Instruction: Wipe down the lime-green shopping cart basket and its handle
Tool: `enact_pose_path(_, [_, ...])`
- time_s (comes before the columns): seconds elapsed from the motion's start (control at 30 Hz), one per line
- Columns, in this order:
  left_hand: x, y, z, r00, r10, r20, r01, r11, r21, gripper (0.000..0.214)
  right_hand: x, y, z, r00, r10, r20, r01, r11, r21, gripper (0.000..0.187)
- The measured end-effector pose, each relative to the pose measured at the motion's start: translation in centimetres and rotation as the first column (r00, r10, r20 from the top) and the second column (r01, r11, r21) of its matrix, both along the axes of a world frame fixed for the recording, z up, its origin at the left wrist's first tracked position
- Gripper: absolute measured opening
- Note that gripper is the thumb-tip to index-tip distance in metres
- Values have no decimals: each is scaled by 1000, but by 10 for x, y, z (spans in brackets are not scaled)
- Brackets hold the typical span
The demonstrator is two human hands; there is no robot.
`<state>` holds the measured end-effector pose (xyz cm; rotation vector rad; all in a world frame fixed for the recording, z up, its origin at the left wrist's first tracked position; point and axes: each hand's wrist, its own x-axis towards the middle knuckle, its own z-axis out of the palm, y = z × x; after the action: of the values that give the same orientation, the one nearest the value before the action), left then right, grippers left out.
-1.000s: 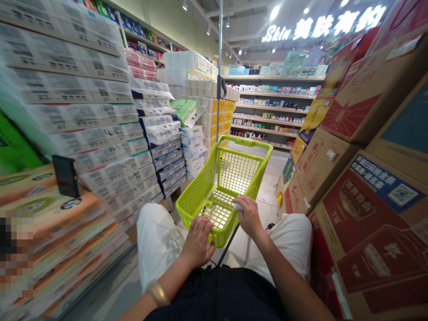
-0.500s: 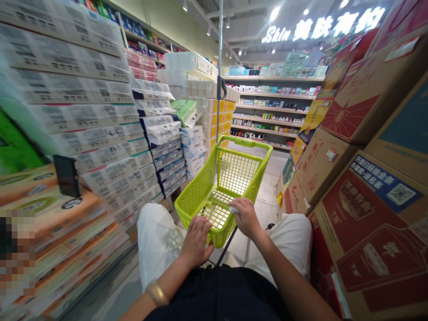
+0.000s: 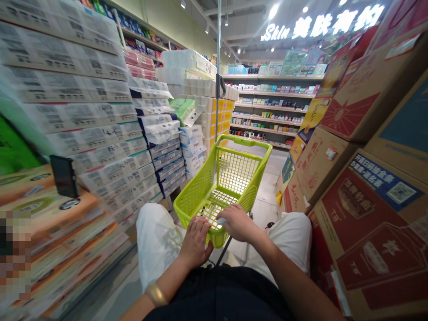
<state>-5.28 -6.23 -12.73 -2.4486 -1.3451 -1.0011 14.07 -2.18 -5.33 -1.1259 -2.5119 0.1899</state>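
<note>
Gripping the near rim of the green basket (image 3: 195, 191) with the left hand (image 3: 195, 240), fingers (image 3: 199, 224) curled over the edge. Pinching a small white scrap (image 3: 221, 220) against that same rim with the right hand (image 3: 236, 223), closed around it. Holding the basket low in the aisle, just ahead of the knees (image 3: 157, 236), between stacked tissue packs (image 3: 100, 133) left and cardboard boxes (image 3: 351, 111) right.

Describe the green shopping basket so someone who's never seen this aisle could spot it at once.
Look down the narrow aisle between stacked tissue packs on the left and brown cartons on the right. In the middle stands the basket, the left hand on its near rim, the right hand holding a white wad there. It alone is lime-green, open-mesh plastic.
</note>
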Motion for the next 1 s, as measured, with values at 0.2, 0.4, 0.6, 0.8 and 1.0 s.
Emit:
enact_pose_path(0.2, [3, 2, 0, 1000, 15, 10, -15, 1000, -12, 34, 12, 29, 17, 951, -295, 89, 290, 955, 60, 30])
enact_pose_path(0.4, [3, 0, 0, 1000, 14, 15, -15, 1000, 13, 30, -24, -10, 5, 971, -1, 239, 5, 1000, -14, 20])
enact_pose_path(0.6, [2, -3, -1, 1000, 10, 6, -10, 1000, 18, 30, -6, 22, 16, 969, -132, 210, 157, 982, -105, 23])
enact_pose_path(0.8, [4, -3, -3, 1000, 5, 24, -5, 1000, 1, 34, 12, 35, 21, 927, -339, 163, 343, 939, -1, 34])
enact_pose_path(1.0, [1, -5, -3, 999, 4, 32, -6, 999, 45, 31, -13, -28, -12, 1000, 15, -6, -15, 999, -38, 34])
